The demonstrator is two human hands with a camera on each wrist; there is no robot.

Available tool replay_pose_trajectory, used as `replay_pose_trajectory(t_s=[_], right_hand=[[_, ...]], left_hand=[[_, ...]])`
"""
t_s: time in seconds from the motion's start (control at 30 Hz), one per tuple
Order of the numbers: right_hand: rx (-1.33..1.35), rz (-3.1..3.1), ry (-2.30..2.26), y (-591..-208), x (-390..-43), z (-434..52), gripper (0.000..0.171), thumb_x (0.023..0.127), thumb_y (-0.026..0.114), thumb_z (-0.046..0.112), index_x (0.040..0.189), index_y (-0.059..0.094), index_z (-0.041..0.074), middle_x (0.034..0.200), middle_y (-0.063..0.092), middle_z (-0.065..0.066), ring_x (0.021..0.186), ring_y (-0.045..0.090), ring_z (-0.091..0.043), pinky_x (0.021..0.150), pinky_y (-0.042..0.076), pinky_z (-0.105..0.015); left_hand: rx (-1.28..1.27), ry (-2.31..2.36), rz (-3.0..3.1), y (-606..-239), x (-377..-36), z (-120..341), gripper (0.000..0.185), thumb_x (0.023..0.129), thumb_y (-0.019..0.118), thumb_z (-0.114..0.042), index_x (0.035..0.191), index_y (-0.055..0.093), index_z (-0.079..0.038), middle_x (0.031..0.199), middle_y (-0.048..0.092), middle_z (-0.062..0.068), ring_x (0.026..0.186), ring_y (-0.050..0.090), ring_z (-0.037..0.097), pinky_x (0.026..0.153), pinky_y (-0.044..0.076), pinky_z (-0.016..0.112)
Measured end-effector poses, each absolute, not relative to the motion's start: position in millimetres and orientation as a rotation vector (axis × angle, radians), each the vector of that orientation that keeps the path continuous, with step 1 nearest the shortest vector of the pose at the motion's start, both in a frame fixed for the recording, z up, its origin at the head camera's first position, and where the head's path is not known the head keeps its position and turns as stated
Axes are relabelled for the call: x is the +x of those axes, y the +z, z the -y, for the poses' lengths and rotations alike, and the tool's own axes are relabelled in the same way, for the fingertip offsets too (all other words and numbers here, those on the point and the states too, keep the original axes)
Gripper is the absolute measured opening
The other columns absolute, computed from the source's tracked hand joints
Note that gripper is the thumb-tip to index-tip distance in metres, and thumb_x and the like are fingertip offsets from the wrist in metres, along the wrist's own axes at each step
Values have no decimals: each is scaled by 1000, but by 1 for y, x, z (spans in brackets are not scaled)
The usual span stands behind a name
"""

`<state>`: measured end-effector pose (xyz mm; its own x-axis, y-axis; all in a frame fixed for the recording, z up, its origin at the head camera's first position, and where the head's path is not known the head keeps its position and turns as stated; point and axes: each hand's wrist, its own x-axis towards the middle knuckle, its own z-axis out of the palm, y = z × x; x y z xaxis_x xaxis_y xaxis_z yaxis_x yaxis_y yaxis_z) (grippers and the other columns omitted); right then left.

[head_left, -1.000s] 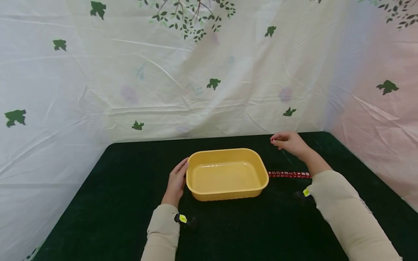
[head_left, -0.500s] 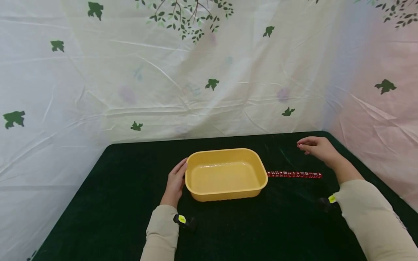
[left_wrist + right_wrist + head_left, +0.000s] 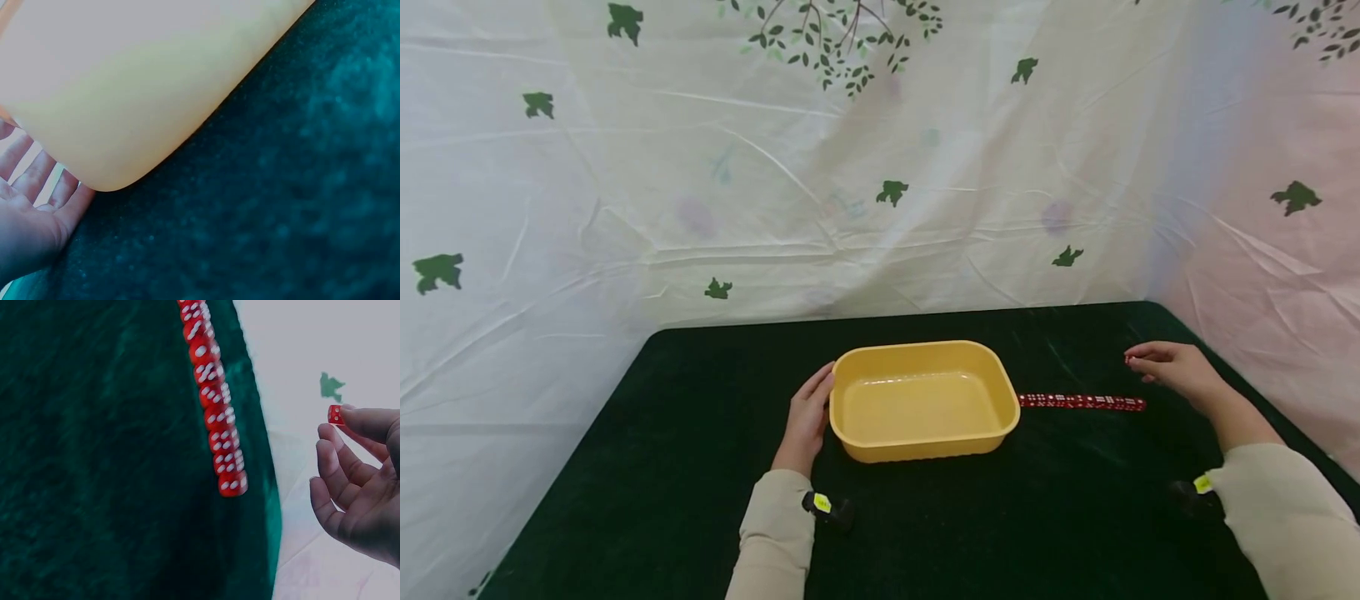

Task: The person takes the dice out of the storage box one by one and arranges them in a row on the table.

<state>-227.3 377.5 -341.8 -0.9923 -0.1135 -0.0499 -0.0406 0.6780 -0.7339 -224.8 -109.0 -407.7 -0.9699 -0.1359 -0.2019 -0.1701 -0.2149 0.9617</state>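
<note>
My right hand (image 3: 1172, 367) pinches a small red die (image 3: 335, 414) with white dots between thumb and index finger, the other fingers loosely bent. It is raised above the table, just past the right end of a row of red dice (image 3: 1086, 402). That row runs straight along the table from the right side of a yellow plastic basin (image 3: 925, 447). At the basin's left end, my left hand (image 3: 805, 417) rests against the outer wall with fingers extended. The left wrist view shows that hand's fingers (image 3: 37, 175) partly behind the basin's corner.
A dark green cloth (image 3: 715, 500) covers the table. Behind it and on both sides hang pale curtains (image 3: 775, 208) printed with green leaves. The table's right edge lies close to the right hand.
My right hand, with the die pinched in it, has moved right and nearer to me, from behind the row to beyond its right end. The left hand and basin stay put.
</note>
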Motion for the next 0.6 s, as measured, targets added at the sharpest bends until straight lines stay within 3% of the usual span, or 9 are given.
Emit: replay_pose_trajectory(t_s=[0.37,0.6], right_hand=[[-36,-2739,-1252,-366,-222,-394,48,91,43,27,114,42,-14,100,53,-21,77,53,-15,65,46,-31],[36,-2692,-1290,-380,-215,-406,47,90,44,27,113,43,-14,92,54,-8,73,52,-13,61,45,-30]], left_hand=[[-411,2402,-1959,-407,-224,111,40,82,52,-42,118,51,-24,122,44,-4,106,43,15,88,37,34],[-422,2408,-1945,-407,-225,110,39,81,53,-42,117,52,-25,121,45,-4,105,44,15,87,37,34]])
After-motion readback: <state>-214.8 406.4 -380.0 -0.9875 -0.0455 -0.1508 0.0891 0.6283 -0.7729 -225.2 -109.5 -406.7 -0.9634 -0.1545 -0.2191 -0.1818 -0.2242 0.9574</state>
